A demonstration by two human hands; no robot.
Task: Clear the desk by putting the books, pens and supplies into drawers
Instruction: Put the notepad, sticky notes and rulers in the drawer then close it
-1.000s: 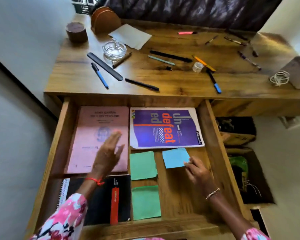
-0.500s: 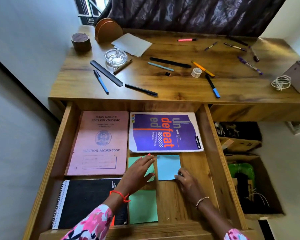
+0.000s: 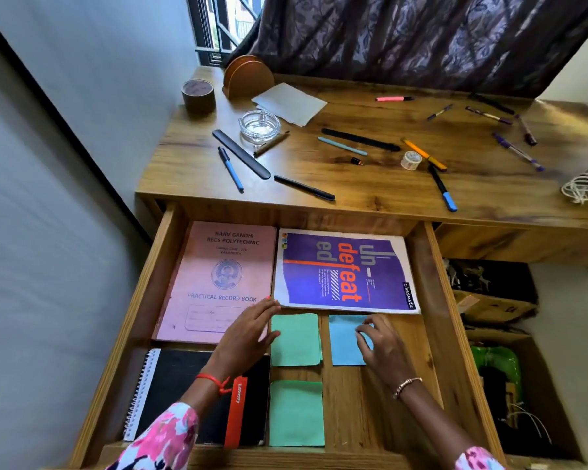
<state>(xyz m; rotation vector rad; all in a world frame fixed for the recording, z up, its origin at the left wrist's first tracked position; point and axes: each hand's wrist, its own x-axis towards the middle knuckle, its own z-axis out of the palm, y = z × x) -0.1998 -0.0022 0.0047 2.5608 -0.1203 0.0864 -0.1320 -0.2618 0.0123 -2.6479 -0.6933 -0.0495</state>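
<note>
The open wooden drawer (image 3: pixel 431 300) holds a pink record book (image 3: pixel 214 276), a purple notebook (image 3: pixel 343 271), a black spiral notebook (image 3: pixel 170 385), two green sticky pads (image 3: pixel 299 337) (image 3: pixel 296 412) and a blue sticky pad (image 3: pixel 342 344). My left hand (image 3: pixel 248 337) lies flat with fingers spread, over the pink book's lower right corner and beside the upper green pad. My right hand (image 3: pixel 379 347) rests its fingertips on the blue pad's right side. On the desk top (image 3: pixel 370 184) lie several pens, among them a blue-capped pen (image 3: pixel 231 169) and a black pen (image 3: pixel 304 187).
Also on the desk are a glass ashtray (image 3: pixel 259 125), a black ruler (image 3: pixel 241 158), a tape roll (image 3: pixel 410 160), white paper (image 3: pixel 291 103), a brown cup (image 3: pixel 198 95), a wooden holder (image 3: pixel 248 76) and a coiled white cable (image 3: pixel 581 188). Dark shelves with clutter (image 3: pixel 496 300) stand right of the drawer.
My left hand has moved from the pink book rightward to beside the upper green pad. The blue pad has been straightened next to the green one, with my right hand still on it.
</note>
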